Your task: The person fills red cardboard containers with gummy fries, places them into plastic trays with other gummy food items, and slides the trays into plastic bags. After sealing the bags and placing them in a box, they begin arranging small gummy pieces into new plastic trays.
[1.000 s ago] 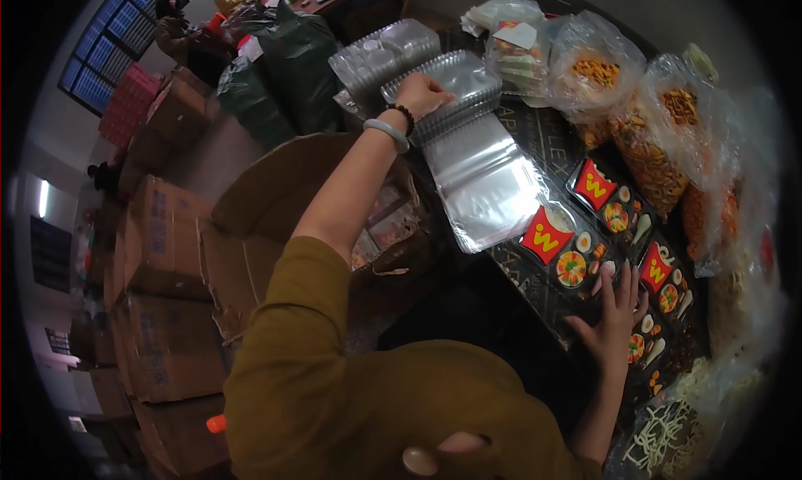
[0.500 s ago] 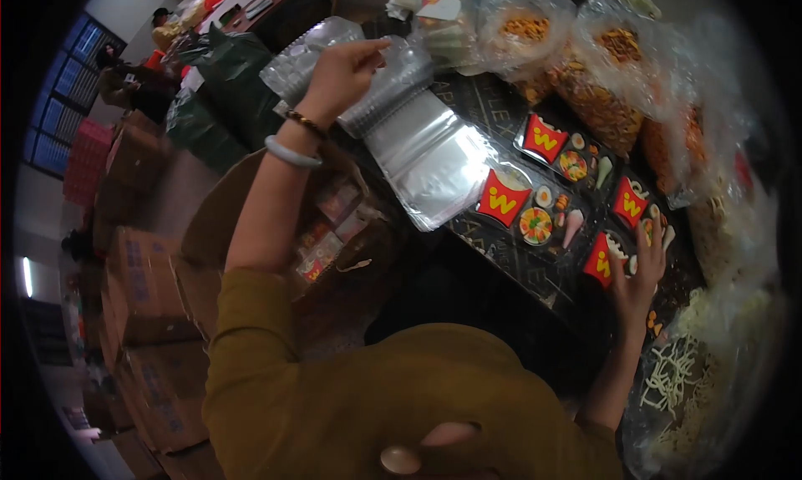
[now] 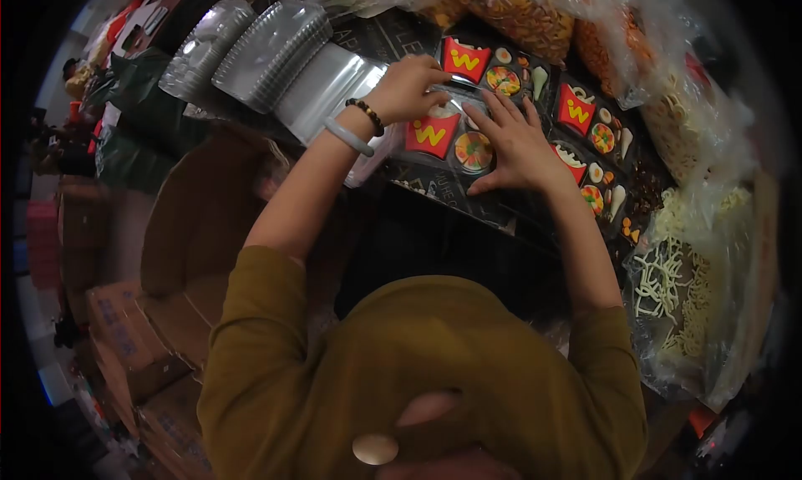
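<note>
Near the worktop's front edge, the left hand curls by the red carton, grip unclear; the right hand spreads wide.

One head-worn view, facing forward and steeply down.

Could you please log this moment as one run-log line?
left hand: curled at red-carton pack | right hand: spread over same pack | clear trays: stacked beside clear plastic sheets
</note>
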{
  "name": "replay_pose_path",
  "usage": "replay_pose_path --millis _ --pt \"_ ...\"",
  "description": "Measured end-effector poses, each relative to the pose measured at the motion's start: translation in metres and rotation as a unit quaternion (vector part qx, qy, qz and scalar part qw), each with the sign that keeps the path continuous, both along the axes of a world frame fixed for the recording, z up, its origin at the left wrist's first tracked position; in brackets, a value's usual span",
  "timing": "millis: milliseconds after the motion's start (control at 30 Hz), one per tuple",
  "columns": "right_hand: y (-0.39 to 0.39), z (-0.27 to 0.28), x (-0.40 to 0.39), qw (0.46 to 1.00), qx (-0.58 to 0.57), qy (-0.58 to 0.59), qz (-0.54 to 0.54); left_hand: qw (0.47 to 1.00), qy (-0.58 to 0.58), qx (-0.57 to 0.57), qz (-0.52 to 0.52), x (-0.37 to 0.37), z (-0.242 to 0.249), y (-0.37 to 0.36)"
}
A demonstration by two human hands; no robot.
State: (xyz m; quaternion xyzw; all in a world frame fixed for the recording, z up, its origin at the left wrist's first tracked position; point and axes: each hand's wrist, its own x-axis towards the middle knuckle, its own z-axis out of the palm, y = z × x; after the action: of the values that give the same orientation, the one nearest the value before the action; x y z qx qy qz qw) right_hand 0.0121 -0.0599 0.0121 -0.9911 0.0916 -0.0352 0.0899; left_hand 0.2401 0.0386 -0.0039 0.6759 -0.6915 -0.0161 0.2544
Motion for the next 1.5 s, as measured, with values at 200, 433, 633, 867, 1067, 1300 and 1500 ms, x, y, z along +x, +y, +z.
replay_pose_path --millis 200,433,633,867,1067,1300,1500 --pt "-0.001 -0.011 0.009 1.000 0.022 0.012 -0.002 0.967 0.114 0.031 0.224 -0.028 -0.014 0.063" --pt "0.016 -0.027 0.019 0.999 -0.033 -0.032 -0.018 0.957 0.115 0.074 0.256 -0.044 -0.025 0.064" --pt "0.025 -0.037 0.038 0.991 -0.005 -0.135 0.020 0.965 0.145 0.034 0.215 -0.036 -0.030 0.075" --pt "0.020 -0.008 0.043 0.991 -0.016 -0.132 -0.036 0.975 -0.030 0.018 0.221 -0.055 -0.007 0.135" --pt "0.007 0.040 0.040 0.980 -0.059 -0.183 -0.058 0.936 -0.211 0.222 0.175 -0.062 -0.017 0.118" --pt "0.016 0.039 0.002 0.988 -0.034 -0.127 -0.077 0.942 -0.009 0.179 0.283 -0.036 0.012 0.118" --pt "0.029 0.038 -0.014 0.992 -0.007 -0.102 -0.069 0.865 0.376 0.132 0.305 0.004 -0.007 0.130"
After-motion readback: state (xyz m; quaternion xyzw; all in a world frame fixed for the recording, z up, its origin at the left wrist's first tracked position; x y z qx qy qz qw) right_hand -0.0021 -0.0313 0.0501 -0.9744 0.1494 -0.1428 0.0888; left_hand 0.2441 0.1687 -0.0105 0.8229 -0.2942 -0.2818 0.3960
